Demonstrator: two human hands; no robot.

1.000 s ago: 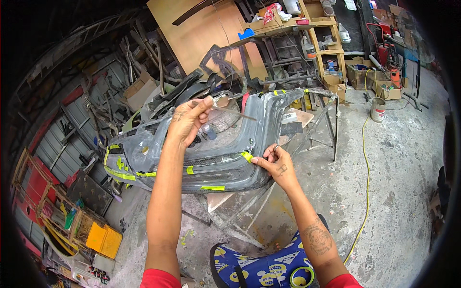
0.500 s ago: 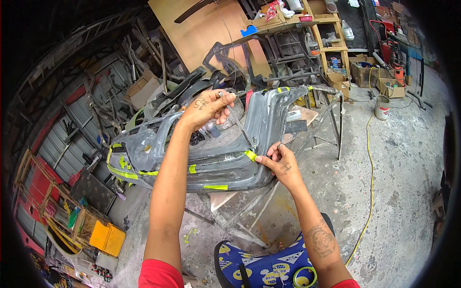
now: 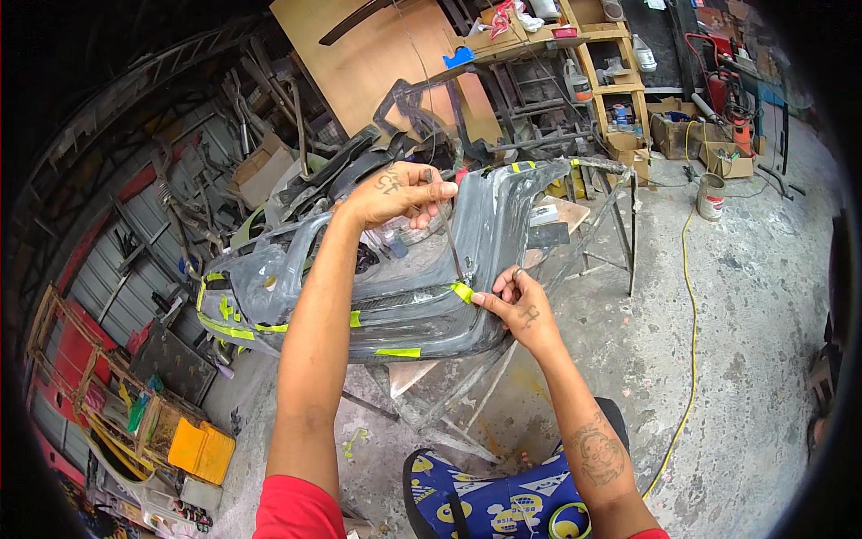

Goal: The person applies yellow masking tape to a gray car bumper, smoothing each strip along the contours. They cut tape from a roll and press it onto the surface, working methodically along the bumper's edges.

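A grey car bumper (image 3: pixel 422 339) with sanded patches lies on a metal stand, with several pieces of yellow-green masking tape stuck along it. My left hand (image 3: pixel 395 196) is raised over it, pinching the top of a thin, narrow metal strip (image 3: pixel 454 251). The strip slants down, and its lower end is at the bumper's inner edge, beside a tape piece (image 3: pixel 462 292). The thumb and finger of my right hand (image 3: pixel 523 313) are closed on the lower end of that tape piece, near the bumper's right corner. Whether the strip's tip touches the tape is too small to tell.
The stand's metal legs (image 3: pixel 626 235) reach out at the right. Stacked car parts (image 3: pixel 359 148) lie behind the bumper. A yellow cable (image 3: pixel 690 332) runs over the concrete floor, past a tin can (image 3: pixel 711 198). Close to my body is a blue patterned bag (image 3: pixel 503 494) with a tape roll (image 3: pixel 569 521).
My left hand has shifted slightly right, and the metal strip now stands more upright. My right hand keeps its pinch on the tape. The view has moved a little.
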